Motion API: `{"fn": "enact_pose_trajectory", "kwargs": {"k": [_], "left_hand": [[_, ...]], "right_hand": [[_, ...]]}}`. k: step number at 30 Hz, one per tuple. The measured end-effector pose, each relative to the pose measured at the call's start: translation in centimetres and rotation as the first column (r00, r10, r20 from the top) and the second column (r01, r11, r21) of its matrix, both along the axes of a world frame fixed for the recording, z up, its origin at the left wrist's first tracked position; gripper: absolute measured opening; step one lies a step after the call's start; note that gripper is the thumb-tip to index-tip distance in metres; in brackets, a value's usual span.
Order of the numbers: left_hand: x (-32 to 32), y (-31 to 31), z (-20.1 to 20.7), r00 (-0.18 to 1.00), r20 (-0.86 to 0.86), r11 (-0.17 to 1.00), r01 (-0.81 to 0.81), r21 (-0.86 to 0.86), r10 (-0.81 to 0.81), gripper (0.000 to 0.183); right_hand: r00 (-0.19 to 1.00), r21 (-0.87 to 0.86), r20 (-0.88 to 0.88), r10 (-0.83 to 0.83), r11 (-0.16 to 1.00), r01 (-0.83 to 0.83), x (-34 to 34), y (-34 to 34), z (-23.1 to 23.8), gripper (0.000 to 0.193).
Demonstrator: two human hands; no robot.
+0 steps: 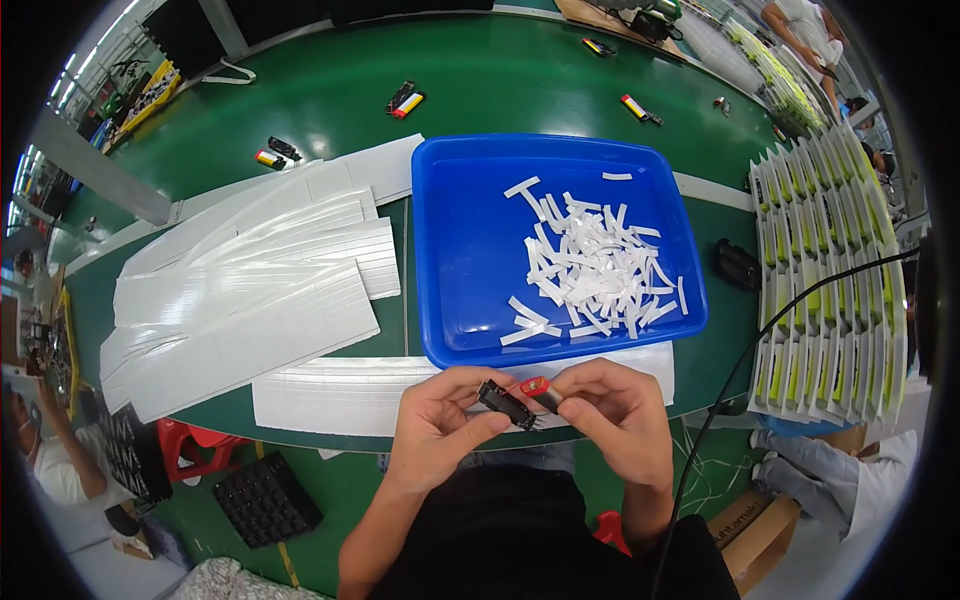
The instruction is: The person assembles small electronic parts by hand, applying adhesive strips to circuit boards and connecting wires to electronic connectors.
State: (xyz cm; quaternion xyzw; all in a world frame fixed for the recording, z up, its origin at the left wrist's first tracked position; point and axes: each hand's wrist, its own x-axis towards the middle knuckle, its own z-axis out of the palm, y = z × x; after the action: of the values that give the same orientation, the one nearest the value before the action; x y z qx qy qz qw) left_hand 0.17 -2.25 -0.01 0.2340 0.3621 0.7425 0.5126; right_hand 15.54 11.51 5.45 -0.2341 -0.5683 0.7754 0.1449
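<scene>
My left hand (440, 425) is closed on a small black plastic housing (506, 404), gripped between thumb and fingers. In my right hand (622, 415) a small cylindrical battery cell (541, 392) with a red end is pinched, close beside the housing. Whether wires join the two I cannot make out. Both hands are above the near edge of the green table, just in front of a blue tray (470, 345). Inside the tray lies a loose heap of short white strips (595, 265).
White sheets (250, 270) are stacked on the left. A divided rack (825, 280) with yellow-green pieces stands right, a black cable (740, 375) running before it. Similar battery-and-housing pairs (405, 100) lie on the far green surface (500, 75). Other people sit or stand at both sides.
</scene>
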Motion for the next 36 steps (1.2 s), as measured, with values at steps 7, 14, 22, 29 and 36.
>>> {"fn": "enact_pose_trajectory", "kwargs": {"k": [7,14,22,29,36], "left_hand": [[0.5,-0.2,-0.4,0.999,0.013,0.999,-0.042,0.02,0.042,0.037],[1.0,-0.2,-0.1,0.988,-0.076,0.988,-0.125,0.094,0.132,0.034],[1.6,0.1,-0.1,0.976,0.102,0.968,-0.204,0.149,0.19,0.027],[2.3,-0.4,-1.9,0.968,0.07,0.946,-0.25,0.206,0.24,0.025],[2.6,-0.6,-2.7,0.947,0.21,0.912,-0.296,0.284,0.242,0.029]], "right_hand": [[0.987,0.457,0.048,-0.153,0.882,0.115,-0.6,-1.4,0.7,0.03],[0.983,0.64,-0.081,-0.165,0.747,0.179,-0.9,-2.8,1.1,0.034],[0.979,0.829,-0.18,-0.101,0.52,0.206,-1.5,-3.3,0.9,0.037],[0.974,0.847,-0.188,-0.125,0.482,0.225,-1.8,-4.0,0.4,0.036],[0.982,0.872,-0.155,-0.105,0.453,0.186,-1.9,-4.2,0.4,0.039]]}}
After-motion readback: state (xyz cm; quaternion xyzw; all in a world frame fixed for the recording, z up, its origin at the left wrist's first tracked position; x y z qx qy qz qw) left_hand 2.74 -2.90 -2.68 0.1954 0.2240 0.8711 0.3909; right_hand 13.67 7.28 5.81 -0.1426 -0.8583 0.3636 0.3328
